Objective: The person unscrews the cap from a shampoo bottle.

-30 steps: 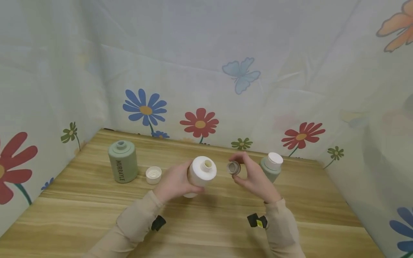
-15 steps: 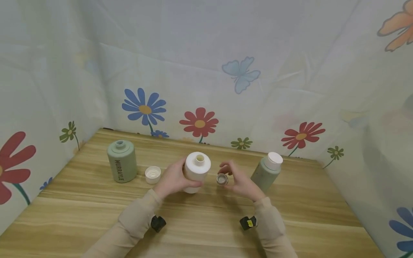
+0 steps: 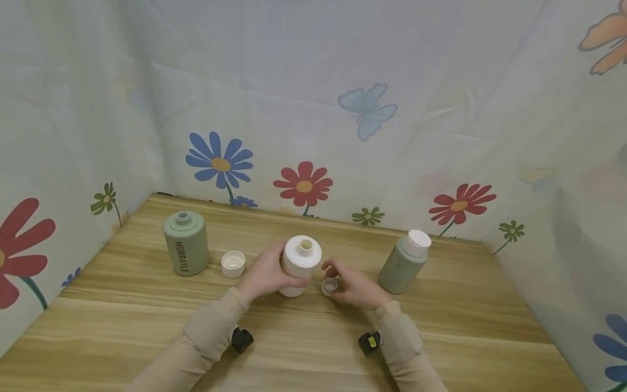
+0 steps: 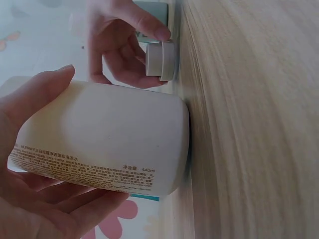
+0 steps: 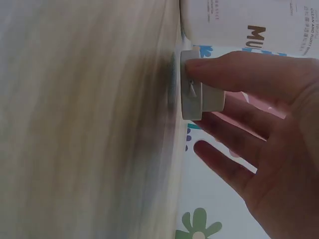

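My left hand [image 3: 264, 276] grips a white bottle [image 3: 302, 256] around its side; its neck has no cap, and printed text shows on the bottle [image 4: 104, 134] in the left wrist view. The bottle's base is at the tabletop, though I cannot tell if it bears fully on it. Right of it, my right hand [image 3: 360, 286] pinches a pale flip-style or stepped cap [image 5: 192, 107] between thumb and fingers, its wider end toward the wood and its hollow end up. That cap sits right at the table surface; whether it touches is unclear.
An uncapped green bottle [image 3: 188, 247] marked MURRAYLE stands at the left on the wooden table [image 3: 294, 348]. Beside it lies a white cap [image 3: 233, 264], hollow side up. A green bottle [image 3: 404, 267] with a white cap stands at the right. Flower-printed cloth [image 3: 274, 98] encloses the table's back and sides.
My right hand has moved left and down to the tabletop with the cap, uncovering the right green bottle. My left hand has shifted the white bottle slightly left.
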The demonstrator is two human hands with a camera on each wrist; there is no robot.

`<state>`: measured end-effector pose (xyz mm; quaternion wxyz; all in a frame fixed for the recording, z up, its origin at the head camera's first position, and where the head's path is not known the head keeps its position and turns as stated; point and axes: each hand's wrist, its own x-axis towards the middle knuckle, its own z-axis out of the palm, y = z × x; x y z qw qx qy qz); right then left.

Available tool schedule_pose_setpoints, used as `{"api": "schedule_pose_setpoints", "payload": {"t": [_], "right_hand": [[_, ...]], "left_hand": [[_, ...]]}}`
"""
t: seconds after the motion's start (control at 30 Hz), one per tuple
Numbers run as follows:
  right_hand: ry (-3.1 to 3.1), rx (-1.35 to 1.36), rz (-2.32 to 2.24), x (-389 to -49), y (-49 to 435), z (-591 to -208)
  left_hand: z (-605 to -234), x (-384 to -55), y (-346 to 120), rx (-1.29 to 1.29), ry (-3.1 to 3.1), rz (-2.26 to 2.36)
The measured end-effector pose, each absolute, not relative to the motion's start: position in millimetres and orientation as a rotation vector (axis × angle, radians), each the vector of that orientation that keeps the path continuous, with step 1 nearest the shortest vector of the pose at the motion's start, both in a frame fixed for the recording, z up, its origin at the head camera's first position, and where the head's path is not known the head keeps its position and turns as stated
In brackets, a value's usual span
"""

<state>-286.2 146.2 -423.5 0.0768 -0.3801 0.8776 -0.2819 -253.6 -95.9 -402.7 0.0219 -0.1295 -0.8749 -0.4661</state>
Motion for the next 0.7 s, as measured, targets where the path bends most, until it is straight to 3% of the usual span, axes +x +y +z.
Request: {"api": "schedule_pose_setpoints", "payload": {"t": [0.7], "right_hand": [[2.706,-1.087,-0.727,-289,144,-433]], "left_hand": [[-413,-259,-96,-0.259,-2.713,-1.529]]}}
